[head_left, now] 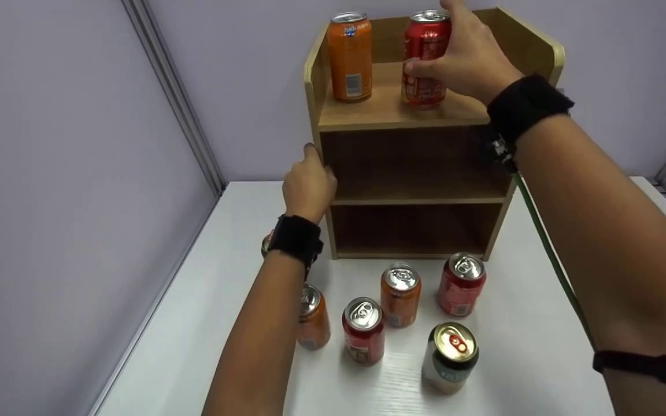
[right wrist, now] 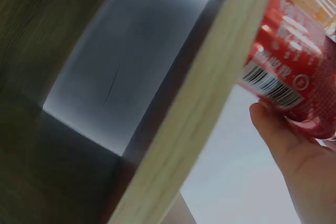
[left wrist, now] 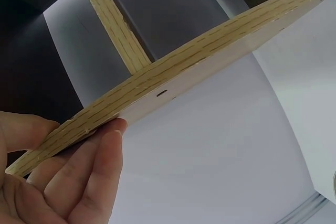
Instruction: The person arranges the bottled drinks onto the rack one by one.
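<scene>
My right hand [head_left: 474, 60] grips a red soda can [head_left: 425, 43] on the top board of a small wooden shelf unit [head_left: 402, 125]. In the right wrist view, the thumb presses beside the barcode of that can [right wrist: 294, 56]. An orange Fanta can [head_left: 350, 58] stands upright to its left on the same board. My left hand [head_left: 310, 185] is at the unit's left side. Seen from the left wrist, its thumb and fingers pinch the edge of the wooden side panel [left wrist: 178, 66] from both faces.
On the white table [head_left: 194, 300] before the unit stand several upright cans: two orange ones [head_left: 400, 294] [head_left: 315, 326], two red ones [head_left: 363, 332] [head_left: 461, 286] and a dark-and-pale one with a gold lid [head_left: 450, 358]. Another can [head_left: 266, 244] shows partly behind my left wrist. Pale walls [head_left: 67, 173] enclose the table.
</scene>
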The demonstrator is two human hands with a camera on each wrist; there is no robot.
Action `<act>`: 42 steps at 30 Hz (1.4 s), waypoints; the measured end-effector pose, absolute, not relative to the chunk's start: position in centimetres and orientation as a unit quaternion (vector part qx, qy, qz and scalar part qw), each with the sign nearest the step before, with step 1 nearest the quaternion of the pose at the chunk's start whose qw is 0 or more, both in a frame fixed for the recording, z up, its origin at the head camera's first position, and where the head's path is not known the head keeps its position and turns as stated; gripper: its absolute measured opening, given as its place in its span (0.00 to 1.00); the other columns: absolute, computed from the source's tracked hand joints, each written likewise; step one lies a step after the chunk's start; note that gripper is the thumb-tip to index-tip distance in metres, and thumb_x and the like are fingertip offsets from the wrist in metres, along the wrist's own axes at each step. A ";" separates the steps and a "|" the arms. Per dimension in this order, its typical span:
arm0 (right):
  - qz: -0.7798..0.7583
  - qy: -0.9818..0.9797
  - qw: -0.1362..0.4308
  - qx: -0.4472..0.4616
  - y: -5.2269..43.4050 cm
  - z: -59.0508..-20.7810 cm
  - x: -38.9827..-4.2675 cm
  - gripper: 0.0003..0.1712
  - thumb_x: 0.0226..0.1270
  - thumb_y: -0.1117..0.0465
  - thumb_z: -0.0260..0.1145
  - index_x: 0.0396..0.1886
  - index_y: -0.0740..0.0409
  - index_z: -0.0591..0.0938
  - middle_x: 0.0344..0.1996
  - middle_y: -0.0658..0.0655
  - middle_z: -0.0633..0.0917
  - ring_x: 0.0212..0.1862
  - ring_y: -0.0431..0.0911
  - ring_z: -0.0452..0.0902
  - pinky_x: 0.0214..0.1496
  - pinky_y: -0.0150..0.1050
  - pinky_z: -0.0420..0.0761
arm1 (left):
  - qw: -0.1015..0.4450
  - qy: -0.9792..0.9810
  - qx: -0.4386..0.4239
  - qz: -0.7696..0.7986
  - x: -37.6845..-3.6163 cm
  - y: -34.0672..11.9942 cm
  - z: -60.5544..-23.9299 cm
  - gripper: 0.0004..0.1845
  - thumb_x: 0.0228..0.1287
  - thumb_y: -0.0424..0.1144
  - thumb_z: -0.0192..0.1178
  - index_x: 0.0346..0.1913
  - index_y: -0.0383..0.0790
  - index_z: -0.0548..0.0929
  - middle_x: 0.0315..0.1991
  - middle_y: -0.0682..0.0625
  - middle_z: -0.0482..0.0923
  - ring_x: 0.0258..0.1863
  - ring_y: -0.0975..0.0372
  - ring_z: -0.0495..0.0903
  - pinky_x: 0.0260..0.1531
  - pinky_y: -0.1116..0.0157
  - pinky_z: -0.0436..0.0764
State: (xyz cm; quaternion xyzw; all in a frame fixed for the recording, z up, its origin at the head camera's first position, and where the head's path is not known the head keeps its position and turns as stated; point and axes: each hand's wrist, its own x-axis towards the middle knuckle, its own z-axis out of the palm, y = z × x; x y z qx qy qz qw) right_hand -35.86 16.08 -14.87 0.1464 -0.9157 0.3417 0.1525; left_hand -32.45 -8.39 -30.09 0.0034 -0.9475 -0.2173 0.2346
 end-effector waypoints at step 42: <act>0.222 -0.875 0.282 0.326 22.1 -32.4 -21.5 0.49 0.55 0.58 0.77 0.73 0.57 0.62 0.62 0.61 0.74 0.61 0.55 0.71 0.56 0.56 0.74 | 0.246 -0.945 0.000 -0.214 -33.2 -9.1 -30.0 0.26 0.70 0.37 0.55 0.66 0.27 0.67 0.32 0.37 0.83 0.24 0.50 0.82 0.21 0.55 0.80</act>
